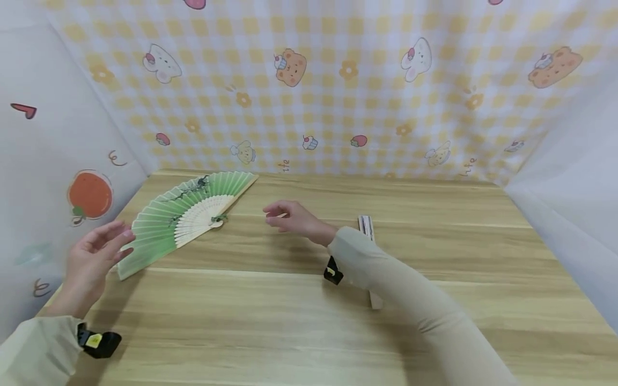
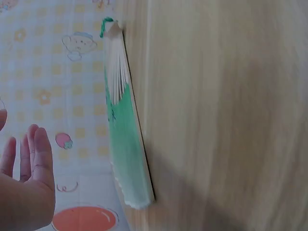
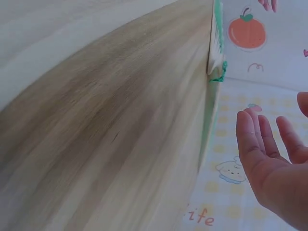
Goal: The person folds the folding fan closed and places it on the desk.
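Note:
A green folding fan [image 1: 159, 225] with pale ribs lies spread out at the table's left, a dark branch pattern across it. My left hand [image 1: 94, 262] hovers by the fan's left end, fingers loosely bent and holding nothing. In the left wrist view that hand [image 2: 29, 178] is apart from the fan [image 2: 126, 144]. Right of the fan's pivot, my right hand [image 1: 299, 220] is raised over the table with relaxed fingers and nothing in them. Under the right forearm lies a narrow pale strip [image 1: 366, 226] with dark markings, its middle hidden by the sleeve.
The wooden table [image 1: 232, 321] carries these things. A yellow checked cloth [image 1: 318, 107] with cartoon prints hangs along its back edge. White cloth walls [image 1: 43, 161] stand at the left and right. Black camera mounts [image 1: 98, 342] sit at both wrists.

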Available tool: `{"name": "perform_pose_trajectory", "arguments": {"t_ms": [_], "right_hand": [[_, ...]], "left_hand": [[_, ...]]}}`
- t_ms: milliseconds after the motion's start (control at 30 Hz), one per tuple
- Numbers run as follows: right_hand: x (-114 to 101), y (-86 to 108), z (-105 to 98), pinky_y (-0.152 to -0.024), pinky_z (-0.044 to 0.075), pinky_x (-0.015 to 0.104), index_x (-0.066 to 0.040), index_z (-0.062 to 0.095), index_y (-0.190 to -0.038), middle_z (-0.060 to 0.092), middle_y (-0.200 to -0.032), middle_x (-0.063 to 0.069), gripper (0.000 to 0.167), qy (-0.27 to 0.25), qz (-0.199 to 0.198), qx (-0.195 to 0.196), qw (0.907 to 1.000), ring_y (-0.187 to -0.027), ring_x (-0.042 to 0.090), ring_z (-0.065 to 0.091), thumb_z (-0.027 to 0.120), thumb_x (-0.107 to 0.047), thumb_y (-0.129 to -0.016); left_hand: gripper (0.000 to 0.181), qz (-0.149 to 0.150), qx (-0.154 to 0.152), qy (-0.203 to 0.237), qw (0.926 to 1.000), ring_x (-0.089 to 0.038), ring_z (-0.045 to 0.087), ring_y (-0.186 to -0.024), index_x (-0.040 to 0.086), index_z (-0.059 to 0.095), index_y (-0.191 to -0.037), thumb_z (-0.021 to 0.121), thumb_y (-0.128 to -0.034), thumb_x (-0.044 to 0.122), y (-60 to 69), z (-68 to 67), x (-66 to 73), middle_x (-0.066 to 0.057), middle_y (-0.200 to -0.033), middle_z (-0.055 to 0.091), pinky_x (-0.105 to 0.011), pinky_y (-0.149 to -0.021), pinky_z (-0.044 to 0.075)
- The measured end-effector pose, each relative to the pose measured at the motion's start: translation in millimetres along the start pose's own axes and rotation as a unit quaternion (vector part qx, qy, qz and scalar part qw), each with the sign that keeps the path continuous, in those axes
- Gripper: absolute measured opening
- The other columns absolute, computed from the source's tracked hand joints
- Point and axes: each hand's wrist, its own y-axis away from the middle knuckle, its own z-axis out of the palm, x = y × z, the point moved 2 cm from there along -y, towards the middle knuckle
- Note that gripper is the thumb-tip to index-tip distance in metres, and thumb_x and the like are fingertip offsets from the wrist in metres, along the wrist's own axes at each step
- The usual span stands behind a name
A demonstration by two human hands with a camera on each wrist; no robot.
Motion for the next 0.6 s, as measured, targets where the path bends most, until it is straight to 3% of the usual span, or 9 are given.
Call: {"name": "perform_pose_trajectory", "arguments": {"t_ms": [133, 300, 467, 533, 600], "right_hand": [[2, -14.1, 7, -0.085, 0.047, 0.035, -0.002, 0.048, -0.123, 0.052, -0.113, 0.010, 0.037, 0.012, 0.015, 0.004, 0.9998, -0.099, 0.020, 0.053, 0.053, -0.017, -0.089], [2, -32.2, 14, -0.083, 0.048, 0.034, -0.001, 0.047, -0.124, 0.052, -0.112, 0.010, 0.038, 0.032, 0.019, 0.008, 0.9993, -0.097, 0.019, 0.053, 0.051, -0.018, -0.091], [0, -50.6, 21, -0.081, 0.049, 0.032, -0.002, 0.048, -0.124, 0.052, -0.116, 0.012, 0.038, 0.031, 0.036, 0.024, 0.9986, -0.099, 0.025, 0.055, 0.051, -0.020, -0.091], [-1, -57.0, 26, -0.081, 0.049, 0.032, -0.002, 0.048, -0.124, 0.052, -0.117, 0.013, 0.038, 0.017, 0.045, 0.028, 0.9985, -0.101, 0.027, 0.054, 0.051, -0.020, -0.091], [-2, -62.0, 31, -0.081, 0.049, 0.032, -0.001, 0.047, -0.124, 0.052, -0.118, 0.014, 0.037, 0.008, 0.048, 0.028, 0.9984, -0.102, 0.027, 0.053, 0.051, -0.018, -0.091]], "left_hand": [[0.056, -0.041, 0.018, -0.052, 0.9976, -0.002, 0.059, -0.086, 0.006, 0.044, -0.127, 0.068, -0.0770, 0.009, 3.4, -8.0, -0.3, 0.002, -0.107, 0.054, -0.017, -0.063, 0.052], [0.049, -0.101, 0.011, -0.133, 0.9859, 0.005, 0.055, -0.082, 0.017, 0.048, -0.123, 0.068, -0.0782, 0.019, 12.8, -10.9, 10.4, 0.011, -0.102, 0.051, -0.014, -0.061, 0.050], [0.050, -0.151, -0.040, -0.230, 0.9607, 0.010, 0.052, -0.078, 0.022, 0.041, -0.127, 0.062, -0.0826, 0.027, 24.4, 2.4, 24.6, 0.019, -0.097, 0.045, -0.013, -0.064, 0.050], [0.058, -0.160, -0.055, -0.272, 0.9473, 0.012, 0.050, -0.078, 0.019, 0.033, -0.134, 0.060, -0.0840, 0.031, 28.9, 8.6, 29.1, 0.017, -0.102, 0.042, -0.012, -0.065, 0.049], [0.066, -0.164, -0.064, -0.290, 0.9407, 0.014, 0.049, -0.078, 0.011, 0.026, -0.138, 0.059, -0.0848, 0.032, 32.4, 13.2, 32.4, 0.010, -0.107, 0.040, -0.012, -0.066, 0.049]]}}
